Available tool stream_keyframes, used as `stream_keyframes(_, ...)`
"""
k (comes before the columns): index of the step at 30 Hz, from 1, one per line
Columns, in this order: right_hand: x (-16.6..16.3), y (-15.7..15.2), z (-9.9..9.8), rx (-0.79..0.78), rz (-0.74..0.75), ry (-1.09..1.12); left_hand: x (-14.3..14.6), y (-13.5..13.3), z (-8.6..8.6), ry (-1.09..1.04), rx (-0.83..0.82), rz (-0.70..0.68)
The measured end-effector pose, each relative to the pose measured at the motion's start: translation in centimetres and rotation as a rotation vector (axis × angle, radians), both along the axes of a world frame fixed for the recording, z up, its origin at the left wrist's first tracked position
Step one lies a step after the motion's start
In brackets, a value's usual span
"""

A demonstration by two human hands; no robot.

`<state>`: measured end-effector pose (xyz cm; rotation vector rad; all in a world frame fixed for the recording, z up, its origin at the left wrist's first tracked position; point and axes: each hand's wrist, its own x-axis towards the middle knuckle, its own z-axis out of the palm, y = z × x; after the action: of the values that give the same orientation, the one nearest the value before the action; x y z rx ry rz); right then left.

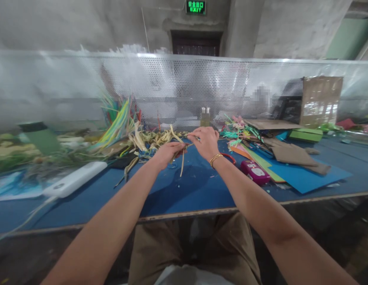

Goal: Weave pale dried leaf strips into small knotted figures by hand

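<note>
Two broad surfaces fill most of what we see: the blue table top [186, 194] in front of us and the perforated metal screen [202, 83] standing along its far edge. To our right a cardboard box [320, 101] leans against that screen, and nearer us a blue paper sheet [308, 178] lies flat with a crumpled brown paper [291, 153] on top of it. On our left a long white device [74, 179] rests on the table, well apart from our hands. A pile of dried strips [154, 139] sits just beyond the hands, beside a fan of coloured strips [118, 118].

Our left hand [167, 153] is closed over a pale dried strip [182, 164], whose free end hangs down from the fist to the table. Our right hand [206, 143] hovers just beside it, a little higher, its fingertips pinched on the upper end of the same strip, so the strip lies between the two hands, above the middle of the table.

A pink box [255, 172] lies near the right wrist, which wears a gold bracelet [216, 158]. Whether a second piece is tucked in the left fist we cannot tell.
</note>
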<state>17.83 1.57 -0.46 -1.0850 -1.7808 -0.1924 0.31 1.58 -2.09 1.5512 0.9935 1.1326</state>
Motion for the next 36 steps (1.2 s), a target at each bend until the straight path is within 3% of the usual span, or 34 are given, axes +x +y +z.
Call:
stream_keyframes(8,-0.7,0.1,-0.2,-0.127,0.159,-0.067,0.3,-0.8,0.4,0.142,0.064,-0.008)
stream_keyframes(15,-0.7,0.2,0.0,-0.188,0.209,-0.064,0.4,-0.4,0.0,0.175,0.096,-0.040)
stream_keyframes(21,-1.0,0.5,-0.3,-0.166,0.267,0.099,0.5,-0.9,0.5,0.209,0.084,-0.035)
stream_keyframes(27,-1.2,0.4,-0.1,-0.113,0.320,0.214,0.7,-0.9,0.6,0.109,0.017,-0.086)
stream_keyframes(36,-0.8,0.6,0.1,-0.065,0.274,0.230,1.0,-1.0,0.3,0.035,-0.035,-0.059)
